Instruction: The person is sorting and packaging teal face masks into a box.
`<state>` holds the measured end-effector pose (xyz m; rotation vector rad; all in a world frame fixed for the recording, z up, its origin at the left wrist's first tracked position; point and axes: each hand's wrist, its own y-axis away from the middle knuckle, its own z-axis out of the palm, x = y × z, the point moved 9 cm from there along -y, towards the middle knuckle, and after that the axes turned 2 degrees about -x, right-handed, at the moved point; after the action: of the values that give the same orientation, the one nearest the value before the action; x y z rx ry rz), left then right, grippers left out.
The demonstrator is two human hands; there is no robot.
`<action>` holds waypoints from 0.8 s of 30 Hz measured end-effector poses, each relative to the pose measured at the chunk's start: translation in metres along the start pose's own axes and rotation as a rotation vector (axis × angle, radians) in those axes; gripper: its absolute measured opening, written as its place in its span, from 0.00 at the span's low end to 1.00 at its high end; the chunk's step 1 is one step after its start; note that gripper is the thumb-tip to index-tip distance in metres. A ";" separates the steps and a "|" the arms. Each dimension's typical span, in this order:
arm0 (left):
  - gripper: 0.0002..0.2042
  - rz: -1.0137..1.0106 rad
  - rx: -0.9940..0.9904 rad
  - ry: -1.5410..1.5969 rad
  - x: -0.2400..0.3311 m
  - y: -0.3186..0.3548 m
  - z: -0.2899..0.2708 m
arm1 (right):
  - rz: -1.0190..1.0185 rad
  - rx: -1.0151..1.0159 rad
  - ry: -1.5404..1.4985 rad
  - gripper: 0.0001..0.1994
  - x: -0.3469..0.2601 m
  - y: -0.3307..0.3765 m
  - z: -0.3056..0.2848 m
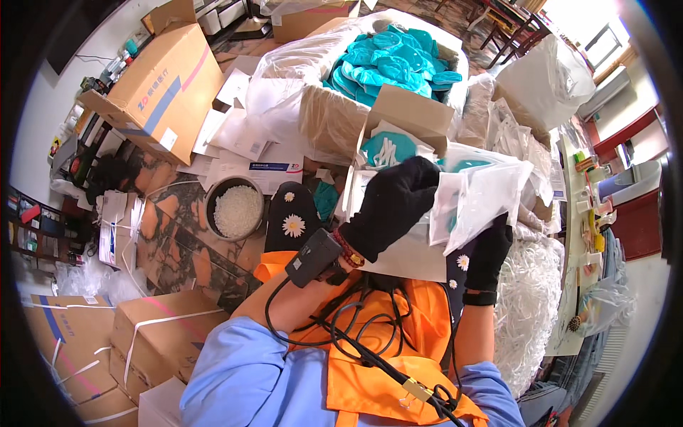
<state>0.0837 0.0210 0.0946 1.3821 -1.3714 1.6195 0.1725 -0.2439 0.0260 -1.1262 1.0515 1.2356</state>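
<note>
My right hand (491, 252), in a black glove, grips the lower right edge of a translucent plastic bag (492, 192). Teal shows behind and through this bag. My left hand (395, 206), also black-gloved, is closed beside the bag's left edge; the dark glove hides what its fingers hold, if anything. Just beyond the left hand, an open carton (414, 112) with its flap raised contains a teal pad (380, 148) and several white strips (388, 153). The carton's white front lies under both hands, over my lap.
A large plastic-lined box (334, 124) heaped with teal pads (391, 60) stands ahead. To the left are a bowl of white pellets (236, 211), a tall carton (171, 92) and strapped cartons (160, 327). White shredded filling (530, 306) lies right. Black cables (356, 334) cross my apron.
</note>
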 end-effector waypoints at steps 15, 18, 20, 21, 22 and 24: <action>0.13 0.182 0.240 -0.335 -0.005 0.015 0.002 | -0.053 -0.070 0.173 0.18 -0.003 0.010 0.001; 0.11 0.094 0.210 -0.254 -0.009 0.015 0.002 | 0.018 -0.078 -0.004 0.19 -0.001 0.011 0.008; 0.10 0.011 0.189 -0.197 -0.019 0.012 0.002 | 0.068 -0.064 -0.138 0.19 0.000 0.013 0.014; 0.10 -0.031 0.177 -0.167 -0.025 0.012 0.003 | 0.062 -0.066 -0.118 0.19 0.001 0.014 0.015; 0.10 -0.028 0.161 -0.151 -0.025 0.011 0.005 | 0.055 -0.068 -0.098 0.20 0.001 0.015 0.015; 0.10 -0.021 0.129 -0.120 -0.026 0.010 0.009 | 0.063 -0.049 -0.073 0.20 0.008 0.015 0.011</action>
<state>0.0844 0.0144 0.0659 1.5869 -1.3345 1.6596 0.1582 -0.2319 0.0192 -1.0840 1.0134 1.3490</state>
